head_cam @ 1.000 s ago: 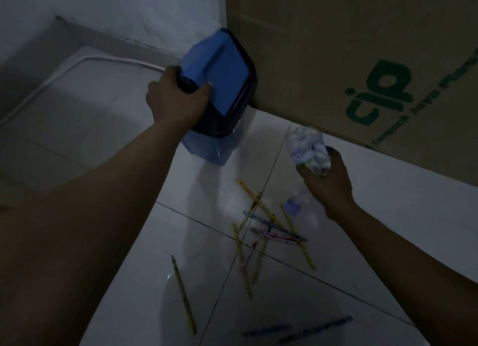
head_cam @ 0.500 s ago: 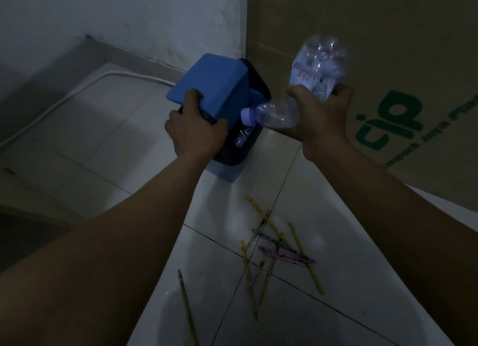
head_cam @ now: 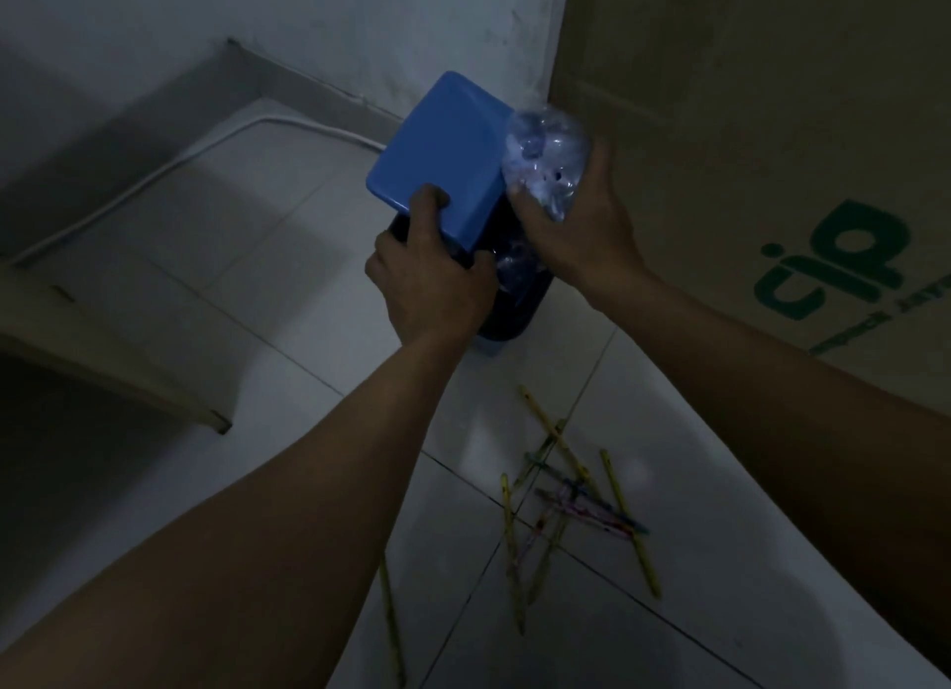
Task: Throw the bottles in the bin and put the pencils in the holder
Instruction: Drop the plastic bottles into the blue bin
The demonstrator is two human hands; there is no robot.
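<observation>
A small blue bin (head_cam: 507, 323) with a dark rim stands on the tiled floor in the corner. My left hand (head_cam: 429, 282) grips its rim, the thumb pushing the blue swing lid (head_cam: 442, 158) tilted open. A crumpled clear plastic bottle (head_cam: 545, 161) is held in my right hand (head_cam: 586, 225), neck down in the bin's opening, its lower end hidden inside. Several yellow and coloured pencils (head_cam: 566, 487) lie scattered on the floor in front of the bin. One more pencil (head_cam: 391, 621) lies apart, partly under my left forearm. No pencil holder shows.
A big cardboard box (head_cam: 772, 122) with green print stands right behind the bin on the right. A white cable (head_cam: 170, 168) runs along the floor at the left wall. A low wooden ledge (head_cam: 103, 374) juts in at the left.
My right hand has swung the bottle from pointing sideways above the bin to neck down into the opening. The lid is tilted further open. The view has moved closer.
</observation>
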